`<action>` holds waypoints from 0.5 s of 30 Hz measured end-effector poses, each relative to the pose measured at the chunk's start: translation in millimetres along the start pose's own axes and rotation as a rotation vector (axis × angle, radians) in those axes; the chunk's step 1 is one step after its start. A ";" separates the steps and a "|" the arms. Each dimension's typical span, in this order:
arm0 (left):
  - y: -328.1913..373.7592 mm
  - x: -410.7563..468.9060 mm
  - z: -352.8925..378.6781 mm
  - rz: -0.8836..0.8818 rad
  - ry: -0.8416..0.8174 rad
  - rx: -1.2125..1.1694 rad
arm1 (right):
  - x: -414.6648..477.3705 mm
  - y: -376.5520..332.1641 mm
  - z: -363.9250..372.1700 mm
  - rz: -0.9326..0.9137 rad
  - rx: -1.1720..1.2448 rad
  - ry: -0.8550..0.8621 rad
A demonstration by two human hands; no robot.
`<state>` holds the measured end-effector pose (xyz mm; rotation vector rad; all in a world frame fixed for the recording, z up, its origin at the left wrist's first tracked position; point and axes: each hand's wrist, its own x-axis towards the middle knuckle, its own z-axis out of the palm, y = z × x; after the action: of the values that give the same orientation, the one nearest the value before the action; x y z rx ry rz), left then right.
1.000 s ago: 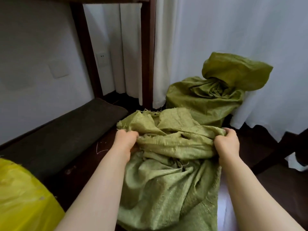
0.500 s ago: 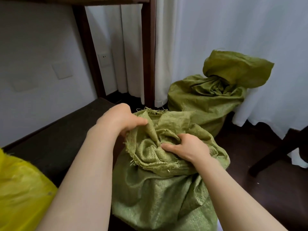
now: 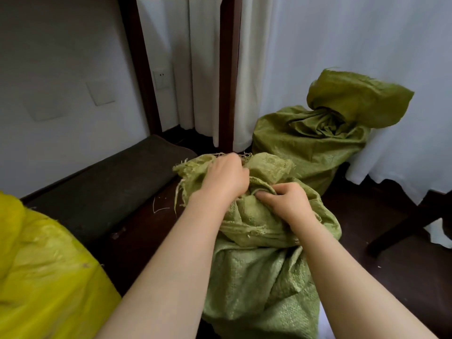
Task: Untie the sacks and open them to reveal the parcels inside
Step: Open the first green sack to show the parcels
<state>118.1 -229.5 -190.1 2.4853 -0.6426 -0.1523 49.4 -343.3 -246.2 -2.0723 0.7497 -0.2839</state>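
Note:
A light green woven sack (image 3: 256,272) stands on the dark floor right in front of me, its frayed mouth bunched at the top. My left hand (image 3: 226,178) grips the far folds of that mouth. My right hand (image 3: 285,201) pinches a fold of the cloth just to the right of it, thumb pointing left. The two hands are close together over the bunched top. No parcel shows inside. A second, darker green sack (image 3: 310,140) sits behind against the curtain, its neck twisted shut and its top flap hanging over to the right.
A yellow sack (image 3: 41,270) fills the lower left corner. A dark mat (image 3: 110,189) lies along the left wall. Dark wooden posts (image 3: 226,74) rise behind the sacks, white curtains (image 3: 342,45) hang at the back, and a dark furniture leg (image 3: 411,221) slants at the right.
A second ago my hands held the near sack's mouth stretched wide apart. Both have since come together over the bunched top, the left moving right, and the cloth has gathered under them.

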 end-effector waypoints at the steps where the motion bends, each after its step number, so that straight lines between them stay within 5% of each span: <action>1: -6.4 1.2 11.1 -0.079 -0.080 0.012 | -1.2 -0.8 -3.4 0.042 0.172 0.003; 6: -37.5 1.3 46.7 -0.313 -0.302 0.048 | -1.0 -0.7 -23.8 0.238 0.712 -0.068; 12: -47.0 -1.7 55.2 -0.285 -0.286 0.192 | 7.8 8.2 -40.7 0.389 0.820 0.034; 15: -52.7 3.5 59.9 -0.307 -0.260 0.063 | 5.4 8.3 -48.0 0.385 0.748 -0.109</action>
<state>128.6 -222.5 -269.0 2.6361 -0.3667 -0.5866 28.2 -382.4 -225.5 -1.2050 0.8029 -0.1902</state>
